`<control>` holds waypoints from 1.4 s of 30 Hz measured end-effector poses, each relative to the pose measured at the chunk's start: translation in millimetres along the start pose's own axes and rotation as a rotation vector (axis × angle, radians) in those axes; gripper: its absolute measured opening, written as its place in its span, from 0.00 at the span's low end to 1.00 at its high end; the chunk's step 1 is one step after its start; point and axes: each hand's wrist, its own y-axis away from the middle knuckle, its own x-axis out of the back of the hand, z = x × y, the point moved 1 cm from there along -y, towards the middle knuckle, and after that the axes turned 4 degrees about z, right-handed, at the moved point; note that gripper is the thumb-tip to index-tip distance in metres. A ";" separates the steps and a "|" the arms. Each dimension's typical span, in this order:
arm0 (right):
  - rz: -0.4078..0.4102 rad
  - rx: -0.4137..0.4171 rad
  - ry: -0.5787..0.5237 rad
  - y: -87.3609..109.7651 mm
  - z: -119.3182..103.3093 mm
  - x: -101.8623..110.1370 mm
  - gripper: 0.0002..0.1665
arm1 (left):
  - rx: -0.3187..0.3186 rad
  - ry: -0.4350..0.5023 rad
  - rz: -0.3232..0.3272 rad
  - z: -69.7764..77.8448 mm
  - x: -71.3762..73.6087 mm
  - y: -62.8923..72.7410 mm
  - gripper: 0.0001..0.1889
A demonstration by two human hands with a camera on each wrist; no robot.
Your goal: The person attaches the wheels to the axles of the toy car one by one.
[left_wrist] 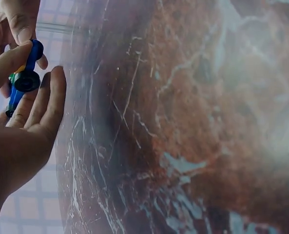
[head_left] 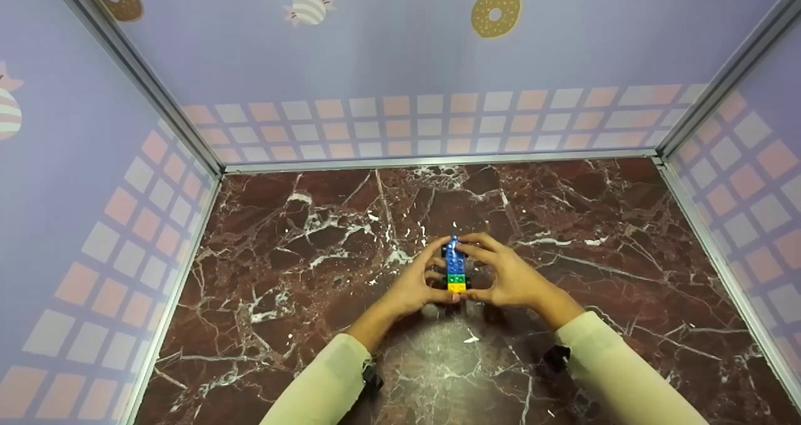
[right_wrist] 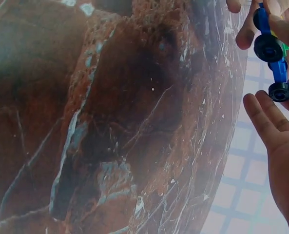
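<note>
A small toy car of building blocks (head_left: 455, 263) is held between both hands, lengthwise away from the person. It has a blue body, with a green brick (head_left: 456, 278) and a yellow brick (head_left: 457, 288) at the near end. My left hand (head_left: 411, 289) grips it from the left, thumb at the yellow end and fingers along the side toward the far tip. From the other side my right hand (head_left: 512, 279) holds it in a mirrored way. Black wheels (right_wrist: 269, 48) show on the blue chassis in the right wrist view; fingers cover parts of the car.
Beneath the hands lies a dark red marbled tabletop (head_left: 300, 325) with white veins. Purple panels with a checked band close it in at the back (head_left: 400, 49), left (head_left: 75, 181) and right (head_left: 751, 162), with metal strips along their edges.
</note>
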 end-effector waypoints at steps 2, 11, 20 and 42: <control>0.002 0.017 0.032 0.1 1.2 -1.3 0.55 | -0.008 -0.061 0.004 -0.8 0.6 -0.7 0.58; -0.017 -0.055 0.087 5.0 11.5 -11.9 0.60 | -0.039 -0.353 0.000 2.7 -0.3 -3.5 0.58; -0.041 -0.107 0.066 5.2 14.3 -20.0 0.65 | -0.020 -0.524 -0.018 0.4 -3.0 -8.4 0.58; -0.064 -0.169 0.288 16.9 19.8 -17.3 0.66 | -0.077 -0.993 0.056 4.3 16.4 -4.0 0.58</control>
